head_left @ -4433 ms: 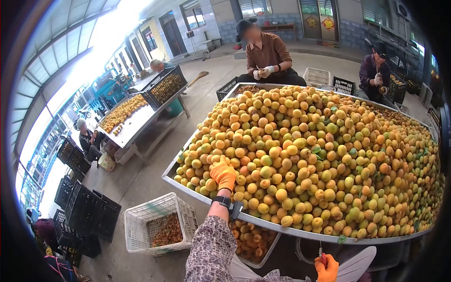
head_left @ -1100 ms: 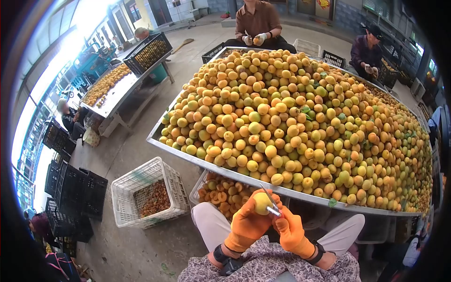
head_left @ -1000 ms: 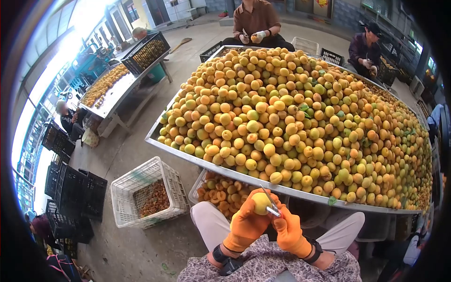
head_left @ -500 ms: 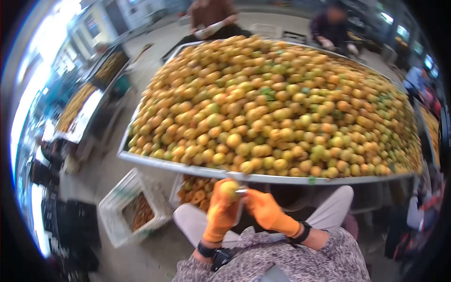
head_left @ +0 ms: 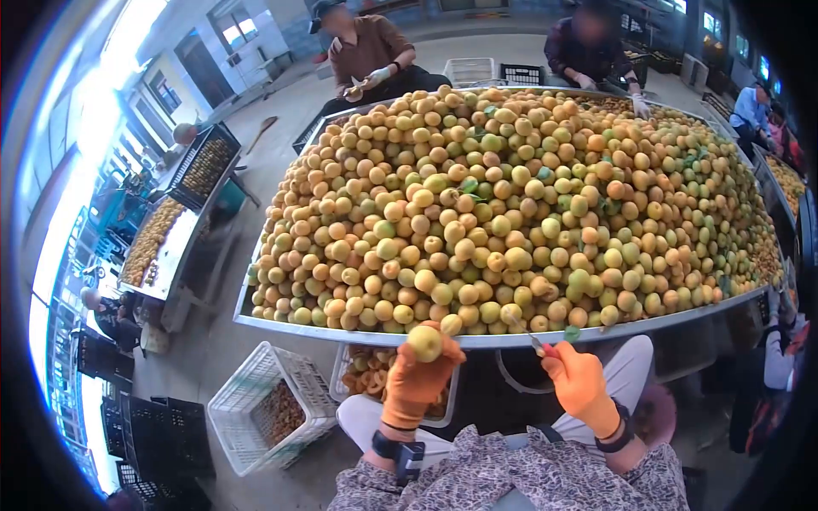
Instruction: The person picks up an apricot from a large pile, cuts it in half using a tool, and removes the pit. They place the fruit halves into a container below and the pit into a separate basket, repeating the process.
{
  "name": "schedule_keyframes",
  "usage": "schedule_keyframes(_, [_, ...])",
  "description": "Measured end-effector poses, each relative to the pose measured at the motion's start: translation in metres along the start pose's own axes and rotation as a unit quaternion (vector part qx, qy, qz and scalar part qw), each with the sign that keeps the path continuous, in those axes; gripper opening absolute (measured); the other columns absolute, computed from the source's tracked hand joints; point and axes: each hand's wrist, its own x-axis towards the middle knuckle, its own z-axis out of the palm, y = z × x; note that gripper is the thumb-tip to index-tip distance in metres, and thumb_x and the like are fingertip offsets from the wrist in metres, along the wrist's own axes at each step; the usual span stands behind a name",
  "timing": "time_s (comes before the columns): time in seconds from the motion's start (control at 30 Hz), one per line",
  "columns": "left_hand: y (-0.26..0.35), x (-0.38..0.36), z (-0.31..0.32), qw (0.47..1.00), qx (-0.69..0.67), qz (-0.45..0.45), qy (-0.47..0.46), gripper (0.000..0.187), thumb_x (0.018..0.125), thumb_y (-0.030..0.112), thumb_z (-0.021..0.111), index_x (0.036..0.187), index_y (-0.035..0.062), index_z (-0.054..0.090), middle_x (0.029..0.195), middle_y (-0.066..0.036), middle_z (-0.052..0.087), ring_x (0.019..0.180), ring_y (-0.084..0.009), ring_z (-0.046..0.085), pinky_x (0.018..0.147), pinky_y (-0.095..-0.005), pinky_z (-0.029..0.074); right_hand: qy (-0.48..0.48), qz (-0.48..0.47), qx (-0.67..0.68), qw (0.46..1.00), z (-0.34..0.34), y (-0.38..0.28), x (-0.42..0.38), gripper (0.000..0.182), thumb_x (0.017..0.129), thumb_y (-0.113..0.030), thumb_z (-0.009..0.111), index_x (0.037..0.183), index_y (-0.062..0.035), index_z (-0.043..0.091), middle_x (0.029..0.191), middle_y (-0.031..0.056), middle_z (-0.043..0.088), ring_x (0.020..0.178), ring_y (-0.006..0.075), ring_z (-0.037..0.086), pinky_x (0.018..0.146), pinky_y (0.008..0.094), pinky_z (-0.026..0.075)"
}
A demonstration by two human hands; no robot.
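Both my hands wear orange gloves. My left hand (head_left: 415,385) holds a yellow-green fruit (head_left: 424,343) up at the near edge of the metal tray (head_left: 383,335). In my right hand (head_left: 582,387) is a small knife with a red handle (head_left: 546,349), its thin blade pointing up and left over the tray's edge. The hands are apart, with the fruit clear of the blade. A large heap of yellow and orange fruits (head_left: 477,230) fills the tray in front of me.
Below the tray sits a crate of cut fruit (head_left: 341,383). Left of it stands a white crate (head_left: 228,417) with brown bits inside. Two people (head_left: 362,51) (head_left: 596,51) sit beyond the heap. Another fruit table (head_left: 175,255) is at the left.
My hands have moved apart; the right one, with the knife, has gone right. The fruit in my left hand now shows whole. The view has shifted and is sharper.
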Motion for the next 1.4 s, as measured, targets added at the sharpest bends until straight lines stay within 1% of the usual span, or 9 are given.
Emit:
schedule_keyframes(0.03, [-0.007, 0.002, 0.006, 0.999, -0.032, -0.005, 0.004, 0.06, 0.084, 0.046, 0.065, 0.126, 0.0068, 0.049, 0.1, -0.009, 0.051, 0.094, -0.025, 0.048, 0.094, -0.0411, 0.037, -0.07, 0.07, 0.211, 0.972, -0.005, 0.002, -0.005, 0.028, 0.1, -0.028, 0.053, 0.096, -0.0016, 0.058, 0.064, -0.0031, 0.051, 0.055, 0.0044, 0.041, 0.05, 0.0225, 0.032])
schedule_keyframes(0.07, [-0.013, 0.005, 0.013, 0.999, -0.031, -0.003, 0.005, 0.06, 0.084, 0.046, 0.065, 0.126, 0.0068, 0.049, 0.1, -0.009, 0.051, 0.094, -0.025, 0.048, 0.094, -0.0411, 0.037, -0.073, 0.069, 0.211, 0.972, -0.007, -0.004, -0.008, 0.028, 0.1, -0.028, 0.053, 0.096, -0.0016, 0.058, 0.064, -0.0031, 0.051, 0.055, 0.0044, 0.041, 0.05, 0.0225, 0.032])
schedule_keyframes(0.17, [-0.026, 0.006, 0.027, 0.994, -0.101, -0.049, 0.012, 0.06, 0.081, 0.04, 0.065, 0.128, 0.006, 0.049, 0.096, -0.009, 0.049, 0.094, -0.0262, 0.046, 0.092, -0.0418, 0.036, -0.157, 0.13, 0.45, 0.87, 0.008, -0.027, -0.016, 0.033, 0.101, -0.035, 0.052, 0.094, -0.0024, 0.056, 0.062, -0.0027, 0.044, 0.055, 0.0052, 0.036, 0.049, 0.0231, 0.03])
schedule_keyframes(0.4, [-0.041, 0.003, 0.052, 0.995, -0.089, -0.052, 0.003, 0.065, 0.081, 0.042, 0.061, 0.133, 0.0046, 0.048, 0.097, -0.009, 0.05, 0.094, -0.0287, 0.047, 0.101, -0.0497, 0.038, -0.216, 0.094, 0.42, 0.877, 0.025, -0.03, -0.017, 0.044, 0.1, -0.044, 0.049, 0.087, -0.0026, 0.052, 0.063, -0.003, 0.042, 0.057, 0.0057, 0.035, 0.051, 0.0235, 0.03])
schedule_keyframes(0.43, [-0.043, 0.004, 0.045, 0.993, -0.096, -0.048, -0.056, 0.063, 0.088, 0.045, 0.062, 0.133, 0.005, 0.042, 0.111, -0.012, 0.054, 0.105, -0.0289, 0.052, 0.102, -0.0482, 0.037, -0.214, 0.098, 0.424, 0.874, 0.026, -0.029, -0.017, 0.044, 0.1, -0.044, 0.049, 0.088, -0.0026, 0.052, 0.063, -0.0029, 0.042, 0.057, 0.0056, 0.035, 0.051, 0.0234, 0.03])
schedule_keyframes(0.8, [-0.053, -0.008, 0.053, 0.996, -0.076, -0.039, 0.005, 0.07, 0.086, 0.043, 0.067, 0.137, 0.0053, 0.038, 0.119, -0.014, 0.054, 0.118, -0.0319, 0.051, 0.112, -0.0521, 0.029, -0.197, 0.122, 0.44, 0.867, 0.037, -0.033, -0.027, 0.04, 0.101, -0.041, 0.049, 0.095, -0.002, 0.055, 0.064, -0.0024, 0.044, 0.059, 0.0052, 0.038, 0.052, 0.0237, 0.031])
schedule_keyframes(1.0, [-0.044, -0.016, 0.076, 1.0, 0.022, 0.012, -0.019, 0.077, 0.08, 0.049, 0.072, 0.132, 0.0021, 0.04, 0.117, -0.018, 0.056, 0.121, -0.0332, 0.05, 0.111, -0.0504, 0.031, -0.106, -0.023, 0.305, 0.946, 0.054, -0.023, -0.045, 0.036, 0.1, -0.036, 0.05, 0.09, -0.0017, 0.053, 0.06, 0.009, 0.046, 0.051, 0.0242, 0.047, 0.051, 0.0334, 0.038])
schedule_keyframes(1.07, [-0.036, -0.019, 0.094, 0.996, 0.092, 0.018, -0.008, 0.072, 0.078, 0.049, 0.072, 0.128, 0.0054, 0.044, 0.103, -0.016, 0.058, 0.102, -0.0303, 0.057, 0.112, -0.0571, 0.025, -0.09, -0.033, 0.288, 0.953, 0.048, -0.034, -0.049, 0.037, 0.099, -0.036, 0.049, 0.086, -0.0017, 0.052, 0.06, 0.0135, 0.047, 0.051, 0.0334, 0.049, 0.05, 0.0366, 0.038])
schedule_keyframes(1.4, [-0.002, -0.022, 0.101, 0.979, 0.165, -0.013, -0.122, 0.069, 0.077, 0.043, 0.078, 0.124, 0.0029, 0.047, 0.106, -0.021, 0.062, 0.112, -0.0356, 0.058, 0.116, -0.0606, 0.008, -0.135, -0.12, 0.276, 0.944, 0.042, -0.027, -0.049, 0.04, 0.097, -0.038, 0.049, 0.1, 0.0017, 0.057, 0.063, 0.0131, 0.053, 0.054, 0.0323, 0.054, 0.053, 0.0343, 0.042])
